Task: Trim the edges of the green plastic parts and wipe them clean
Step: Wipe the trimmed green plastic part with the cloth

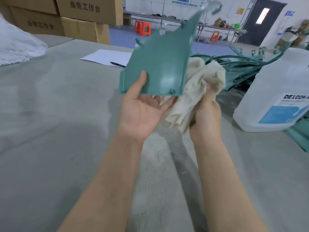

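The grey, ribbed surface [50,131] carries a clear plastic bag [16,46] at far left and a paper sheet [103,56] with a pen [117,64] on it. At right stands a white DEXCON jug [280,91], with piled green plastic parts [242,64] behind it.

At 1 o'clock the hooked tip of the green part [157,64] is motion-blurred. The left hand [142,113] has its fingers hidden behind the part. The right hand [207,114] has its fingers buried in the cloth [200,84]. At 3 o'clock the jug [275,91] and its label are cut off by the edge.
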The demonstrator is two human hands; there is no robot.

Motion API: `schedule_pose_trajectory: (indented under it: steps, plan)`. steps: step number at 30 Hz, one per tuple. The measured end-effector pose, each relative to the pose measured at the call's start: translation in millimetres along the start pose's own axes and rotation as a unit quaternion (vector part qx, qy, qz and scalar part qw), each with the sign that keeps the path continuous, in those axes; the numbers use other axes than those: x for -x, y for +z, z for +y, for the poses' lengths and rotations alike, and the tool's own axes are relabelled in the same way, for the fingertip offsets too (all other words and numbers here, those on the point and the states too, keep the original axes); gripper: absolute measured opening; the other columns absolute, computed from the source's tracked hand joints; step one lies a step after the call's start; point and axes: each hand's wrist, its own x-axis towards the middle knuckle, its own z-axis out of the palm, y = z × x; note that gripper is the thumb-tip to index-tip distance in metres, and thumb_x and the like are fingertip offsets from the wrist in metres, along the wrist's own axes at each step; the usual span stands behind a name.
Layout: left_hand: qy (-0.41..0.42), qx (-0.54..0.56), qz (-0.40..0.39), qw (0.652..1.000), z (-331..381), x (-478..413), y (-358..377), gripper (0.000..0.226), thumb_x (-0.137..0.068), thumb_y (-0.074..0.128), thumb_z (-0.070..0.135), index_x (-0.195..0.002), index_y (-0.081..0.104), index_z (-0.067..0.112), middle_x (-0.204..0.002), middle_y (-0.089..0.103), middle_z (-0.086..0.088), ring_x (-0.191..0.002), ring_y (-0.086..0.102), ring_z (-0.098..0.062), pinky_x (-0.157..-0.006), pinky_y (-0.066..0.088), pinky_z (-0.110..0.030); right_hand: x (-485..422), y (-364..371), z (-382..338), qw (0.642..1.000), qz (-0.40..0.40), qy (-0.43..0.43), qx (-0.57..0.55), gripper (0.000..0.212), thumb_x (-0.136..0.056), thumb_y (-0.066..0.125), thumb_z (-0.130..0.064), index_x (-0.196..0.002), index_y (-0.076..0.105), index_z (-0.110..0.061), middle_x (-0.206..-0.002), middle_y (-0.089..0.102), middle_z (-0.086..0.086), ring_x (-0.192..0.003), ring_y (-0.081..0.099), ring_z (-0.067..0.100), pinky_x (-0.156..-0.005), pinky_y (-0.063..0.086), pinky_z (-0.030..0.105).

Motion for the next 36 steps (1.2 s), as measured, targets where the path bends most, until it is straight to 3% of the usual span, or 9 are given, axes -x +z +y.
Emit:
schedule_pose_trajectory:
  steps: [3,8,15,18,22,24,26,30,36]
  plan:
    - [0.030,-0.099,0.082,0.991,-4,-3,-3,0.027,-0.094,0.054,0.021,-0.121,0.056,0.020,-0.111,0.068,-0.002,-0.105,0.063,-0.020,-0.096,0.050,-0.039,-7,-14,-7,0.997,0.029,-0.066,-0.007,0.010,-0.096,0.057,-0.024,-0.098,0.065,-0.018,-0.095,0.072,-0.002,-0.092,0.070,0.015,-0.087,0.056,0.035]
    - [0.084,-0.183,0.134,0.970,-11,-6,-6,0.023,-0.099,0.051,0.016,-0.121,0.054,0.020,-0.114,0.067,-0.001,-0.100,0.067,-0.015,-0.083,0.057,-0.028,-10,-17,-8,0.991,0.039,-0.129,-0.011,0.028,-0.093,0.051,-0.006,-0.112,0.054,-0.026,-0.103,0.064,0.000,-0.090,0.062,0.014,-0.086,0.053,0.033]
    - [0.111,-0.277,0.146,0.943,-17,-5,-5,0.010,-0.098,0.054,0.015,-0.100,0.062,0.022,-0.096,0.070,0.003,-0.090,0.068,-0.015,-0.079,0.056,-0.031,7,4,8,0.936,-0.087,-0.254,0.229,0.027,-0.091,0.051,-0.008,-0.068,0.052,-0.023,-0.071,0.053,-0.009,-0.070,0.045,0.004,-0.065,0.039,0.016]
    - [0.117,-0.295,0.116,0.941,-19,-5,-4,0.015,-0.097,0.054,0.009,-0.098,0.065,0.018,-0.093,0.070,0.001,-0.090,0.065,-0.015,-0.073,0.055,-0.027,10,8,18,0.896,-0.115,-0.286,0.320,0.009,-0.093,0.059,-0.019,-0.088,0.059,-0.012,-0.116,0.056,0.010,-0.116,0.041,0.009,-0.095,0.035,0.012]
    - [0.079,-0.285,0.075,0.952,-22,-2,-1,0.016,-0.099,0.051,0.014,-0.101,0.066,0.019,-0.104,0.072,-0.004,-0.102,0.067,-0.020,-0.083,0.055,-0.034,4,6,22,0.881,-0.107,-0.310,0.340,0.017,-0.094,0.059,-0.014,-0.105,0.056,-0.001,-0.148,0.035,0.020,-0.124,0.018,-0.019,-0.084,0.016,-0.011]
    - [0.062,-0.295,0.075,0.951,-23,-2,-1,0.014,-0.098,0.053,0.015,-0.098,0.066,0.021,-0.100,0.072,-0.002,-0.096,0.069,-0.018,-0.078,0.056,-0.034,0,4,23,0.884,-0.063,-0.318,0.337,0.015,-0.095,0.057,-0.015,-0.102,0.055,-0.002,-0.148,0.035,0.021,-0.116,0.025,-0.020,-0.083,0.021,-0.009]
    - [0.055,-0.311,0.082,0.945,-25,-1,0,0.009,-0.096,0.056,0.015,-0.099,0.063,0.021,-0.100,0.071,-0.002,-0.091,0.068,-0.017,-0.074,0.055,-0.033,-9,-1,20,0.904,-0.011,-0.299,0.307,0.010,-0.095,0.058,-0.018,-0.099,0.053,-0.010,-0.131,0.052,0.015,-0.117,0.045,0.006,-0.087,0.036,0.006]
    - [0.041,-0.361,0.028,0.931,-28,1,0,0.014,-0.095,0.058,0.013,-0.090,0.062,0.025,-0.083,0.073,0.013,-0.080,0.070,-0.007,-0.071,0.059,-0.032,-27,-19,8,0.945,0.086,-0.212,0.235,0.009,-0.099,0.052,-0.023,-0.097,0.047,-0.015,-0.080,0.050,-0.014,-0.076,0.050,0.008,-0.059,0.037,0.006]
    - [0.070,-0.322,0.077,0.941,-26,-4,-3,0.013,-0.097,0.054,0.014,-0.094,0.063,0.022,-0.090,0.073,0.004,-0.087,0.070,-0.014,-0.080,0.057,-0.035,-11,-4,18,0.970,-0.024,-0.146,0.191,0.049,-0.096,0.057,-0.016,-0.138,0.034,-0.013,-0.105,0.055,-0.010,-0.085,0.055,-0.009,-0.078,0.047,0.015]
